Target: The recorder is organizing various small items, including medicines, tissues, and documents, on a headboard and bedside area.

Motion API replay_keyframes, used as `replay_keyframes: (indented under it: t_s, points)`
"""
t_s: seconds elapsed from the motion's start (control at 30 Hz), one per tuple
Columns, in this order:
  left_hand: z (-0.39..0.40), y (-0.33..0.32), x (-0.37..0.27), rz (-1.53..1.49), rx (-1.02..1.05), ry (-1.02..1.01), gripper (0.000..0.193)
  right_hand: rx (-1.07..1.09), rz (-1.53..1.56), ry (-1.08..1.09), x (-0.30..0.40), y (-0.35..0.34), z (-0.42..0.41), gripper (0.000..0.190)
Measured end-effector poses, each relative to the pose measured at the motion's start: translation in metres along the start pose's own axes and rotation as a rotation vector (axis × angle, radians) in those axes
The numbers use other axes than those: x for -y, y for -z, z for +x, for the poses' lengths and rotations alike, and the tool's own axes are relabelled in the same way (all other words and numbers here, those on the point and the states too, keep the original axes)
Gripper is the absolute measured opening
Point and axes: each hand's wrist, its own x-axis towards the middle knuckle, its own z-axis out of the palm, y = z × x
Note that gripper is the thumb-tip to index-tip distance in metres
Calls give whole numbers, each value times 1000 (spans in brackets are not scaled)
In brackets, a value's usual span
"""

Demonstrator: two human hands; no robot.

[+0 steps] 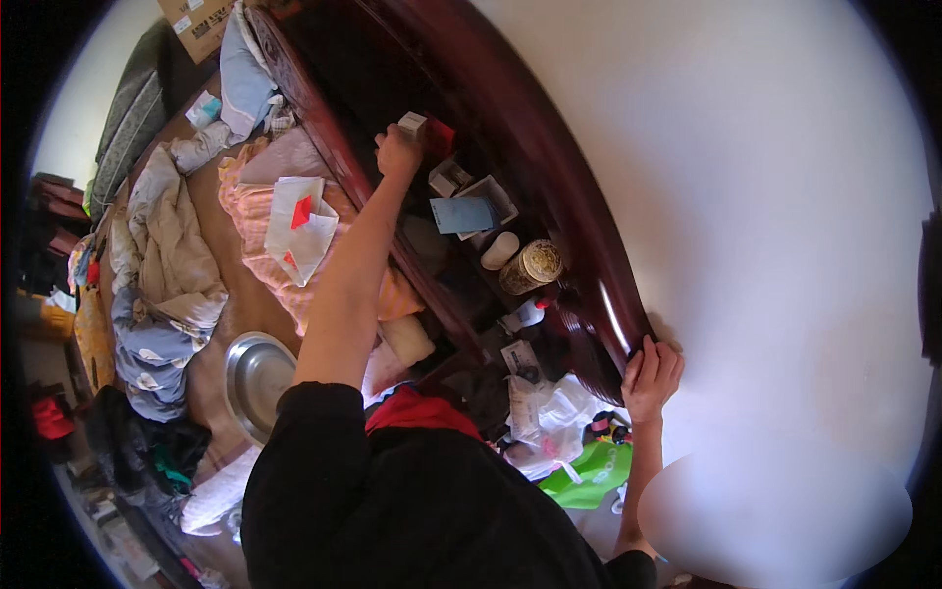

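Observation:
My left hand (399, 153) reaches over the dark wooden headboard and grips a small white box (412, 124), beside a red item (440, 138). My right hand (652, 377) rests with bent fingers on the end of the polished dark red wooden rail (611, 294) against the wall; its palm is hidden. Between the hands, on the dark shelf, stand an open white box (493, 195) with a light blue booklet (462, 215) on it, a white cylinder (500, 250), a patterned jar (531, 266) and a white bottle with a red cap (525, 315).
On the bed lie an orange striped cloth (257, 228) with white papers (283, 243), a metal basin (257, 383), a crumpled quilt (176, 272) and a blue pillow (243, 81). Plastic bags (563, 412) and a green bag (592, 471) are near my right forearm. A cardboard box (210, 29) stands far back.

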Motion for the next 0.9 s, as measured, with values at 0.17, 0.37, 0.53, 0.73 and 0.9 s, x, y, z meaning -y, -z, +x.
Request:
replay_keyframes:
  t_s: [0.17,0.37,0.53,0.73,0.9]
  points:
    - [14,-44,37,-10,133,-158,54,10,-3,-1,4,2,-2,25]
    - [28,-82,43,-362,243,-348,56,-24,-17,18,-3,-8,-4,26]
    - [70,-60,63,-86,227,-288,66,-27,8,8,0,-9,13,26]
    - [-23,21,33,-357,158,-376,59,-64,14,29,-5,-8,8,23]
    - [-191,107,20,-761,512,-176,31,-58,24,-5,-5,0,-4,22]
